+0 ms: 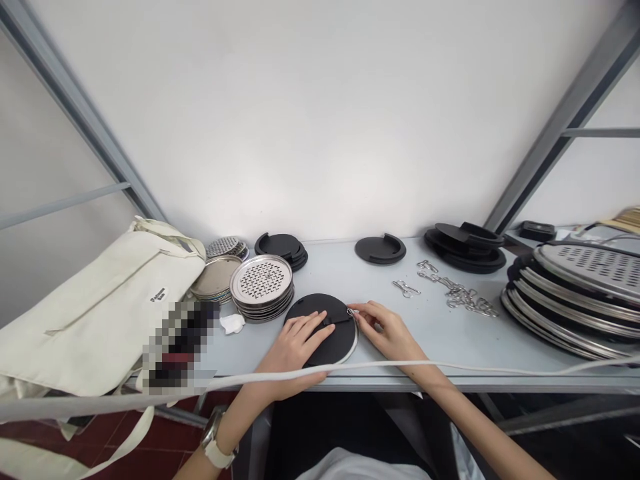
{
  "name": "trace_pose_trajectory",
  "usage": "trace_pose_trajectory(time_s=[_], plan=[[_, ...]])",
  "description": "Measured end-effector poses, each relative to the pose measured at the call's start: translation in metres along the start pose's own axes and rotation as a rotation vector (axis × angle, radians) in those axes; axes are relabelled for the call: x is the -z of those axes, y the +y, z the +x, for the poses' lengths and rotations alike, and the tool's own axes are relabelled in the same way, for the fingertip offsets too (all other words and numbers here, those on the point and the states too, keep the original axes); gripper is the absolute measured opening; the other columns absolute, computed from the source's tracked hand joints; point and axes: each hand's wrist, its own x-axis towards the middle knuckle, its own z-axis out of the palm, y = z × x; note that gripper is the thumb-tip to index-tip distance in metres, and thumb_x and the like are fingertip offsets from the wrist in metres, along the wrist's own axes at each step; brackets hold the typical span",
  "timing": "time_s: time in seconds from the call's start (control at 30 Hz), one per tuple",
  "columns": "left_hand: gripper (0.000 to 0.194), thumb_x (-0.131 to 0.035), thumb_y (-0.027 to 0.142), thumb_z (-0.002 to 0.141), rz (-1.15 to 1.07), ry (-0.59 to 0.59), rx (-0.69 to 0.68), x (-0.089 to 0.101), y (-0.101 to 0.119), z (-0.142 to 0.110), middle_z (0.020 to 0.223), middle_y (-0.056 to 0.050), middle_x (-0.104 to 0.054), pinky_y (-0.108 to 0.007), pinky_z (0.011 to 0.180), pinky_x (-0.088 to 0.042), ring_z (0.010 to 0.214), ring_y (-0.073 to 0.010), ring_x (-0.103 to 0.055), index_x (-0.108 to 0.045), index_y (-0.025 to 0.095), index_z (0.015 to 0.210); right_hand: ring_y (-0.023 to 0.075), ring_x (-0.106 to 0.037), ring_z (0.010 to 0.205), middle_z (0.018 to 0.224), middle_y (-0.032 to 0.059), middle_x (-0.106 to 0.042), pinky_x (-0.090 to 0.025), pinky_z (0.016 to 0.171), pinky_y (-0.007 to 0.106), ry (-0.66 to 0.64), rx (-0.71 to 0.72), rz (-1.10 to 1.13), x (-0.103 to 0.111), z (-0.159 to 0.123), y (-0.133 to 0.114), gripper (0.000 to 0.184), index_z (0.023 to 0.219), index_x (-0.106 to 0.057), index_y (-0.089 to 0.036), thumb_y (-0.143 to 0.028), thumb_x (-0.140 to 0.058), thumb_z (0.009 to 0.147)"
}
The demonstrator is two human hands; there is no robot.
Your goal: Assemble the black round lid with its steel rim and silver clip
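The desk (333, 267) spans the view, with a cream bag (100, 300) on its left end and a tall stack of large discs (555, 297) at its right. Near the front edge, between them, lies a round black disc (333, 347). The person's left hand (299, 341) rests on it, palm down, its grip spread. The right hand (393, 330) is at the disc's right rim, its grip pinching a small metal clip (351, 312). Perforated metal plates (263, 283) are piled left of the disc; loose wire clips (465, 299) lie to the right.
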Motion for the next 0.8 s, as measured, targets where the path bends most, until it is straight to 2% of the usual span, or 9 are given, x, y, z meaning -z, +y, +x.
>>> trace_pose_trajectory(time_s=[0.2,0.43,0.8], plan=[[0.065,-0.058,0.034,0.083,-0.001,-0.006,-0.001,0.0001,-0.0001,0.0005,0.151,-0.006,-0.028,-0.045,0.107,-0.028,0.136,-0.0266,-0.027,-0.033,0.024,0.142,0.0123,-0.053,0.063,0.075,0.0026,-0.059,-0.043,0.06,0.026,-0.016,-0.025,-0.007,-0.0001,0.0004,-0.0014,0.028,0.106,-0.064,-0.018,-0.033,-0.045,0.091],[0.064,-0.058,0.035,0.083,-0.004,-0.002,-0.002,0.0001,0.0001,0.0005,0.15,-0.006,-0.029,-0.045,0.108,-0.028,0.136,-0.0267,-0.027,-0.034,0.024,0.142,0.0119,-0.05,0.061,0.065,-0.0017,-0.054,-0.04,0.058,0.024,-0.026,-0.07,0.053,0.0001,0.0005,-0.0033,0.025,0.1,-0.06,-0.018,-0.036,-0.045,0.091],[0.065,-0.06,0.033,0.082,-0.004,0.001,-0.001,0.0017,0.0006,0.0013,0.15,-0.006,-0.029,-0.044,0.108,-0.028,0.136,-0.0262,-0.027,-0.035,0.024,0.141,0.0125,-0.052,0.066,0.069,-0.0008,-0.057,-0.043,0.064,0.024,0.01,-0.1,0.109,-0.0015,0.0011,-0.0005,0.029,0.103,-0.059,-0.018,-0.041,-0.046,0.091]])
